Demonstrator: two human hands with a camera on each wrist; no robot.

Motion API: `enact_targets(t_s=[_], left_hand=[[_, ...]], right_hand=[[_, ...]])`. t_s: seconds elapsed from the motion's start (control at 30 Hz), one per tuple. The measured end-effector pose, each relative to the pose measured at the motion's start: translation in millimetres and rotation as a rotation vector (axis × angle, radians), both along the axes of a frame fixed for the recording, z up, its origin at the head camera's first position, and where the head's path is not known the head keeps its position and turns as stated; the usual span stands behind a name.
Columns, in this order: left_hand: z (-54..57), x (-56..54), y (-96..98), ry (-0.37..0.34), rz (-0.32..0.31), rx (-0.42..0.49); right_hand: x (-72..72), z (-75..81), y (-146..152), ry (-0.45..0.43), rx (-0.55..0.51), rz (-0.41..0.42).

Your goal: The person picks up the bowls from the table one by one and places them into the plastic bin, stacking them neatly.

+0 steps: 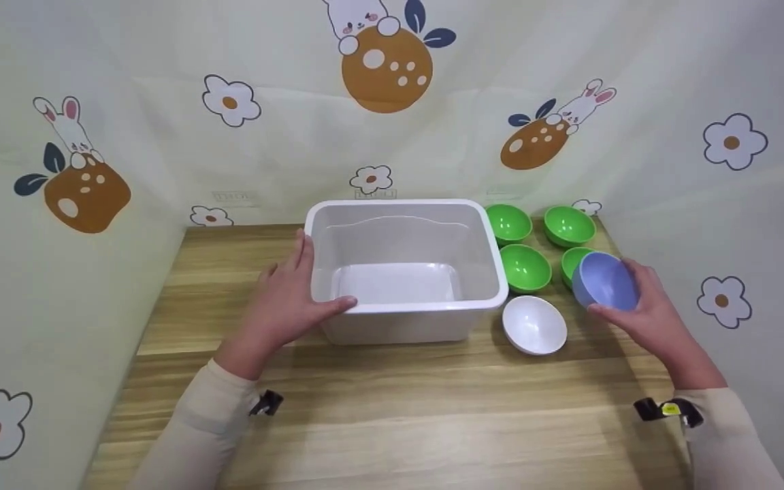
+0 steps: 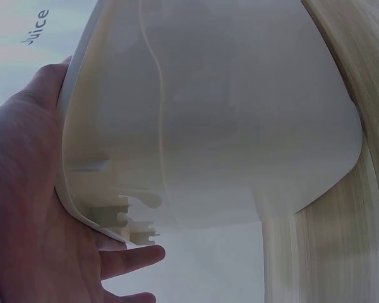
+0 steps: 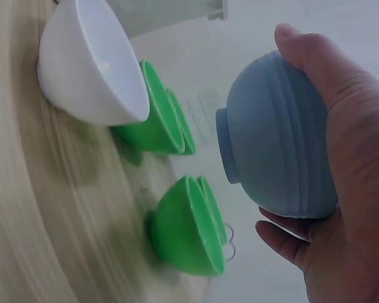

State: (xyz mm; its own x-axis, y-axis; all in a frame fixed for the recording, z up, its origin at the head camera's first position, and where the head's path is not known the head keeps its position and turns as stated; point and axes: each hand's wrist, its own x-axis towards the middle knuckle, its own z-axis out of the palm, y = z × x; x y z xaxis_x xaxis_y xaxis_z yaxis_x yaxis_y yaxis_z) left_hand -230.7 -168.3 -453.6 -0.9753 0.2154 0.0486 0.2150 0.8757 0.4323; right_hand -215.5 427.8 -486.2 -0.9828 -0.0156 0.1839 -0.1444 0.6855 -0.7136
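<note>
"How are we placed?"
"Hands apart: our left hand [image 1: 284, 299] rests spread at a corner of a white rectangular tub [image 1: 399, 328]; our right hand [image 1: 650, 314] grips a round, ridged blue bowl [image 1: 607, 282] above the wood-grained table [image 1: 433, 422]."
"Nearby?"
"Four glossy green bowls [image 1: 525, 268], one glossy white bowl [image 1: 535, 325]."

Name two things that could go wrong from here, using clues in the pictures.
The blue bowl, held off the table by the right hand, might slip and knock the green bowls nearby. The left hand touches the white tub at its near-left corner; a push could slide it into green bowls close by its right side.
</note>
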Motion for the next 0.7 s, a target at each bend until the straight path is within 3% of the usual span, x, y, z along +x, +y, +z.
enact_targets(t_s=[0.7], left_hand=[[-0.5,0.2,0.0,0.014,-0.006,-0.005]], right_hand=[[-24.7,32.7,-46.6,0.057,-0.014,0.096]])
